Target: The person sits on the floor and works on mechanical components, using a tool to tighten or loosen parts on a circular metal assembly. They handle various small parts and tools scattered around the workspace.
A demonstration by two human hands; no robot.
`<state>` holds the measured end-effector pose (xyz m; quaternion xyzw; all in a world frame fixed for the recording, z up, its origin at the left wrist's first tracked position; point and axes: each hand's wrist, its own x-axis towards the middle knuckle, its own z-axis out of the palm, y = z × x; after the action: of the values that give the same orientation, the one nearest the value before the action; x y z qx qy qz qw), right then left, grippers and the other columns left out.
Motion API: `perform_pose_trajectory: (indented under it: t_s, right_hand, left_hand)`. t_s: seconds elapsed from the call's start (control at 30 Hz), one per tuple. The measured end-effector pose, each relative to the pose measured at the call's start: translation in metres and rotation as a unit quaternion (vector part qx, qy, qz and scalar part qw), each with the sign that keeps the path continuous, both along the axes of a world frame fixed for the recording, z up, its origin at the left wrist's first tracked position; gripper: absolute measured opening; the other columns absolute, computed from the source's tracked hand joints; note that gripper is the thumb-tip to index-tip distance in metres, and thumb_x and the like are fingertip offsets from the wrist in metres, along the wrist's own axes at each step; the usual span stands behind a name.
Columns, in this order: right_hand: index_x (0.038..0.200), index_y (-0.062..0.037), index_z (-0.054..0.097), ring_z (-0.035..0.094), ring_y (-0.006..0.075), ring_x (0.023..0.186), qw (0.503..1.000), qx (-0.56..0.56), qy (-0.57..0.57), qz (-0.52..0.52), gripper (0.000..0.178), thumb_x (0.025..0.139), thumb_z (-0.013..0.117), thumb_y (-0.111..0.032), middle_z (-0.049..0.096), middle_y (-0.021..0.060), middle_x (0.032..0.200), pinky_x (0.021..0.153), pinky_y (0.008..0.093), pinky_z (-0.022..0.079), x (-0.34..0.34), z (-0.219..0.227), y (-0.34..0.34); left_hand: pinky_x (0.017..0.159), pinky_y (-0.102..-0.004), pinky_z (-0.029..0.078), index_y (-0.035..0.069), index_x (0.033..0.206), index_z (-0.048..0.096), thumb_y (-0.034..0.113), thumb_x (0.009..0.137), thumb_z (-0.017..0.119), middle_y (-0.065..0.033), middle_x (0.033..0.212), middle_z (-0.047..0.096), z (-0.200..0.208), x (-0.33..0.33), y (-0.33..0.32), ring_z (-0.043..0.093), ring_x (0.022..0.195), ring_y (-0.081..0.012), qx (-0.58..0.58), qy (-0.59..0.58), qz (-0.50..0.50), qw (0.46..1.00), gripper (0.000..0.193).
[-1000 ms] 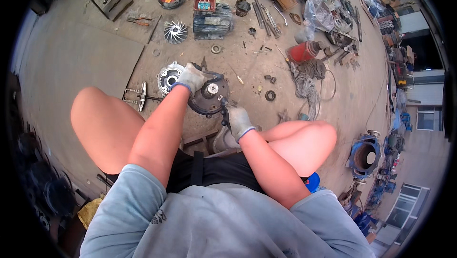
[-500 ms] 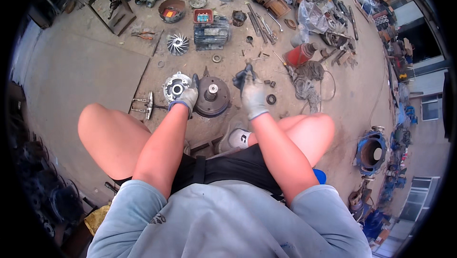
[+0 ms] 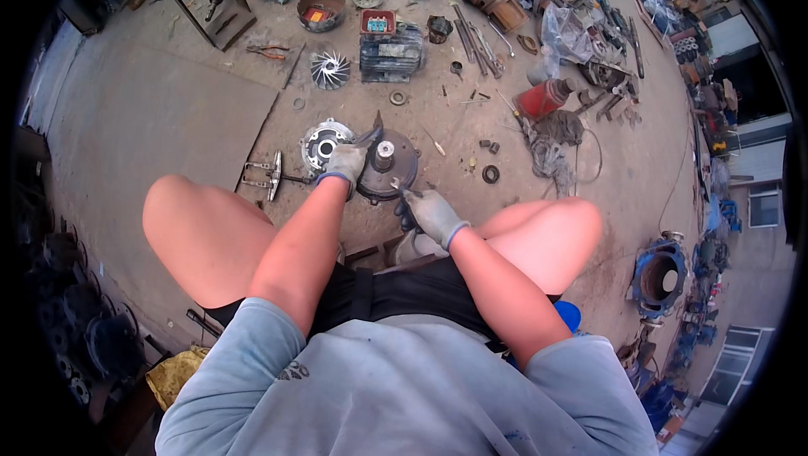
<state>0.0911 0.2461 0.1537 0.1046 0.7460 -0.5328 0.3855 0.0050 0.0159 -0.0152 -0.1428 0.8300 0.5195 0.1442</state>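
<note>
A dark round motor end cover (image 3: 401,146) with a shaft stub (image 3: 385,152) at its centre lies on the ground before me. My left hand (image 3: 345,160), in a grey glove with dark fingertips, rests on its left side, fingers stretched out. Just left of that hand lies a silver bearing housing (image 3: 320,143). At the cover's near right edge my gloved right hand (image 3: 431,215) is closed on a small metal tool (image 3: 395,184) whose forked tip looks like an open-end wrench; the rest is hidden. A thin screwdriver (image 3: 437,145) lies right of the cover.
A gear puller (image 3: 273,176) lies at left. Farther off are a fan impeller (image 3: 330,71), an electric motor (image 3: 392,52), pliers (image 3: 268,51) and long tools (image 3: 477,39). At right stand a red bottle jack (image 3: 545,98), a grey rag (image 3: 551,153) and a black ring (image 3: 491,174).
My right hand has come down and toward me, from right of the cover to its near edge. The screwdriver now shows where that hand was. My left hand stays at the cover.
</note>
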Motion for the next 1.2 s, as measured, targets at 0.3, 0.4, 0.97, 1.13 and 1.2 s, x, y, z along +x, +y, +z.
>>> perform_pose_trajectory:
  t_s: [0.3, 0.4, 0.97, 1.13, 1.2]
  right_hand:
    - [0.089, 0.0017, 0.076, 0.074, 0.0238, 0.071, 0.966, 0.153, 0.010, 0.207, 0.045, 0.105, 0.054, -0.033, 0.076, 0.0136, 0.079, 0.071, 0.0387, 0.058, -0.047, 0.025, -0.009]
    - [0.094, 0.0027, 0.077, 0.076, 0.0302, 0.081, 0.917, 0.230, 0.075, 0.317, 0.048, 0.104, 0.055, -0.038, 0.078, 0.0169, 0.085, 0.081, 0.0422, 0.058, -0.061, 0.030, -0.009]
    - [0.110, -0.0023, 0.079, 0.070, 0.0408, 0.112, 0.821, 0.365, 0.147, 0.415, 0.054, 0.097, 0.061, -0.052, 0.075, 0.0242, 0.114, 0.099, 0.0486, 0.053, -0.079, 0.047, -0.004]
    - [0.104, -0.0017, 0.079, 0.070, 0.0432, 0.108, 0.855, 0.349, 0.211, 0.320, 0.056, 0.096, 0.062, -0.055, 0.074, 0.0254, 0.111, 0.096, 0.0506, 0.054, -0.054, 0.024, 0.009]
    - [0.103, -0.0010, 0.078, 0.070, 0.0443, 0.108, 0.878, 0.336, 0.219, 0.261, 0.057, 0.096, 0.062, -0.055, 0.074, 0.0263, 0.110, 0.096, 0.0514, 0.054, -0.042, 0.011, 0.006]
  left_hand:
    - [0.087, -0.0427, 0.060, 0.024, 0.156, 0.049, 0.009, 0.098, 0.058, -0.0192, 0.117, 0.075, 0.043, 0.005, 0.014, 0.075, 0.100, -0.0339, -0.232, 0.144, -0.234, 0.933, 0.061]
    - [0.088, -0.0385, 0.060, 0.018, 0.150, 0.056, 0.024, 0.102, 0.060, -0.0168, 0.122, 0.075, 0.075, 0.001, 0.019, 0.076, 0.101, -0.0312, -0.102, 0.029, -0.166, 0.980, 0.049]
    - [0.081, -0.0365, 0.060, 0.005, 0.120, 0.077, 0.048, 0.094, 0.075, -0.0149, 0.108, 0.079, 0.072, 0.001, 0.035, 0.077, 0.094, -0.0236, -0.152, 0.054, -0.164, 0.973, 0.050]
    - [0.087, -0.0402, 0.061, 0.035, 0.145, 0.060, 0.022, 0.101, 0.058, -0.0070, 0.111, 0.079, 0.094, -0.002, 0.041, 0.077, 0.100, -0.0245, -0.372, 0.084, -0.319, 0.868, 0.046]
    - [0.086, -0.0399, 0.061, 0.037, 0.145, 0.060, 0.022, 0.101, 0.058, -0.0067, 0.109, 0.079, 0.074, -0.008, 0.036, 0.077, 0.099, -0.0242, -0.313, 0.058, -0.293, 0.902, 0.046]
